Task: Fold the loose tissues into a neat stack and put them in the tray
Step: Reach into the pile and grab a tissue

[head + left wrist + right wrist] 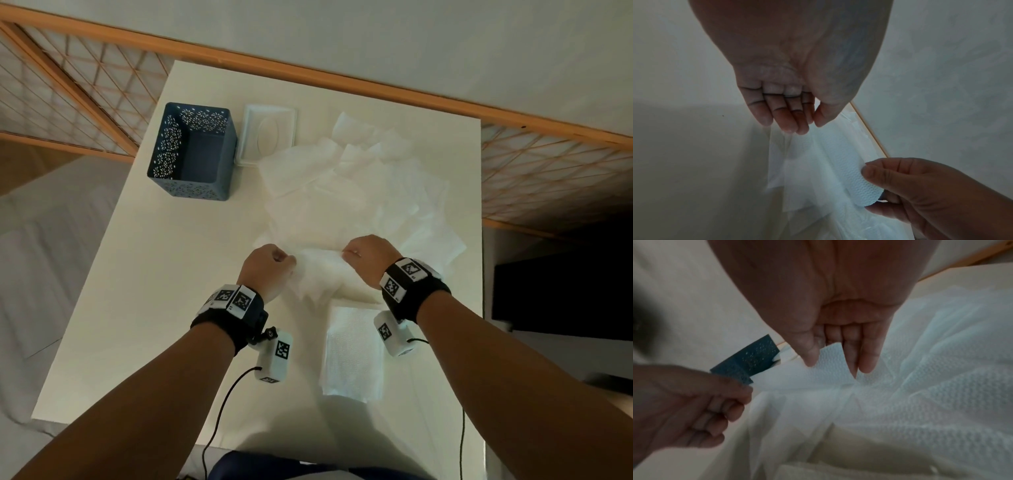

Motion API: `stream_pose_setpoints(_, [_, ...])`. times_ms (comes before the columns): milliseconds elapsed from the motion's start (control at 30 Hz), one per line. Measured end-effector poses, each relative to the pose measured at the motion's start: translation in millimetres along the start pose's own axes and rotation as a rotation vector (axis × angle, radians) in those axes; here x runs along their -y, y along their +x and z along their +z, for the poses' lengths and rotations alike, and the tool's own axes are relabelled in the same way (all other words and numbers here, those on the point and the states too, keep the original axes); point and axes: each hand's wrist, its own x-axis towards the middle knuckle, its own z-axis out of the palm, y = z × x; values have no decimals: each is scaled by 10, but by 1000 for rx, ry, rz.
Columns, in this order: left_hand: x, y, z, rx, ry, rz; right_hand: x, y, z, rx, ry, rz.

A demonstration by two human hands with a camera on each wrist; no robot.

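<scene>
Both hands hold one tissue [320, 274] lifted just above the table [154, 308], in the lower middle of the head view. The left hand [269, 270] pinches the tissue's left edge between thumb and curled fingers; in the left wrist view the fingers [785, 116] point down onto the thin, hanging sheet [818, 162]. The right hand [368, 262] pinches the right edge. The right wrist view shows a flap of the sheet [830, 363] caught between the thumb and the fingers [867, 353]. Between the hands the tissue sags in soft folds.

Behind it, filling the centre and right of the head view, lies a loose pile [359, 185] of overlapping white tissues spread flat on the table. Below the right hand, toward the bottom of the frame, a folded tissue [352, 356] lies flat as a neat rectangle, partly under the right wrist camera.

The tray [193, 154], a dark blue perforated box, stands at the upper left of the table, well apart from the hands. Its inside looks bare as far as can be seen. Just right of it, touching or nearly so, is a white lid [269, 135] with an oval opening, its lower corner overlapped by the pile. In the right wrist view the tray [748, 365] shows in the middle left, beyond the left hand [684, 410].
</scene>
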Motion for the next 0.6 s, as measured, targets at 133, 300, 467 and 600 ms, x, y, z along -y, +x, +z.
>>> stream_pose_setpoints(133, [-76,-48,44,21,-99,11,-49,-101,-92,-89,232,40])
stream_pose_setpoints(300, [-368,-199,142,140,-199,51,1,-291,-214,-197,389,34])
stream_pose_setpoints(467, [-686,-355,198,225,-361,-11,77,-460,-194,-239,255,-71])
stream_pose_setpoints(600, [-753,-339,250,205,-408,-86,109,-569,-98,-252,205,-189])
